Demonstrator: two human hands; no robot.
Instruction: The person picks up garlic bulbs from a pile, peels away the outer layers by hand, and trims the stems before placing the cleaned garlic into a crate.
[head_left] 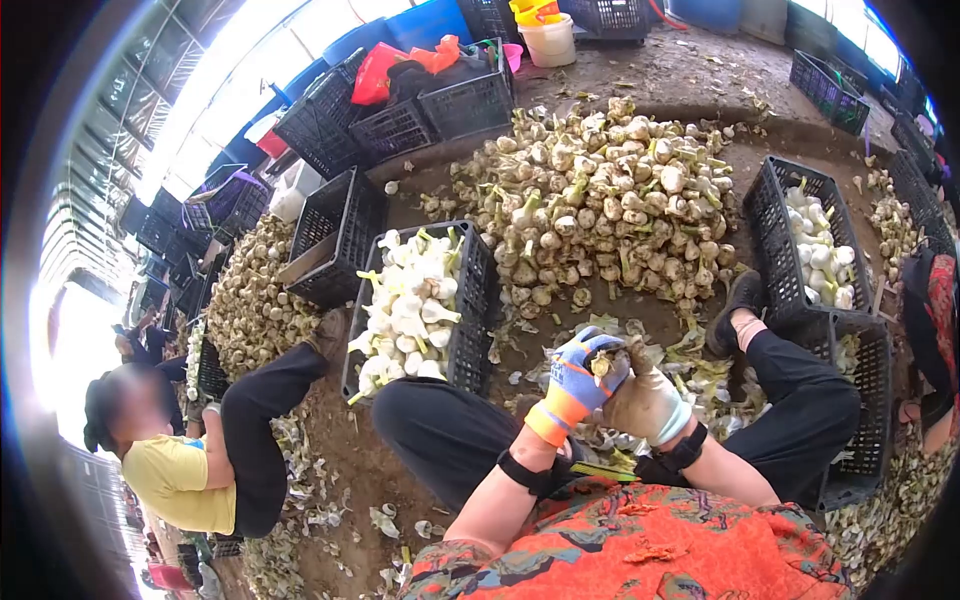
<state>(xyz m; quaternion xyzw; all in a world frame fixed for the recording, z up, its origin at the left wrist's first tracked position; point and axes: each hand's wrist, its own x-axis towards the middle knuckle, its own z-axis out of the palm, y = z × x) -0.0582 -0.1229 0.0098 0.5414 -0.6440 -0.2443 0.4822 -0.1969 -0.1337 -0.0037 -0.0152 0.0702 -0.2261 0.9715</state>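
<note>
My left hand (580, 380), in a blue and orange glove, is closed around a garlic bulb (601, 366) with brownish skin. Pressed up against it is my right hand (648, 398) in a dirty pale glove, its fingers curled; what they grip is hidden. Both hands meet above my lap, between my bent knees. Loose peeled skins and leaves (690, 365) lie on the ground just beyond them. Farther forward rises a large heap of untrimmed garlic bulbs (620, 200). To the left, a black crate (475, 310) is filled with clean white garlic bulbs (410, 310).
On the right, another black crate (775, 230) contains white garlic, with a further crate (860, 400) nearer me. A person in a yellow shirt (185, 480) sits at left beside a second garlic heap (255, 290). Crates (465, 105) and a white bucket (548, 42) stand at the back.
</note>
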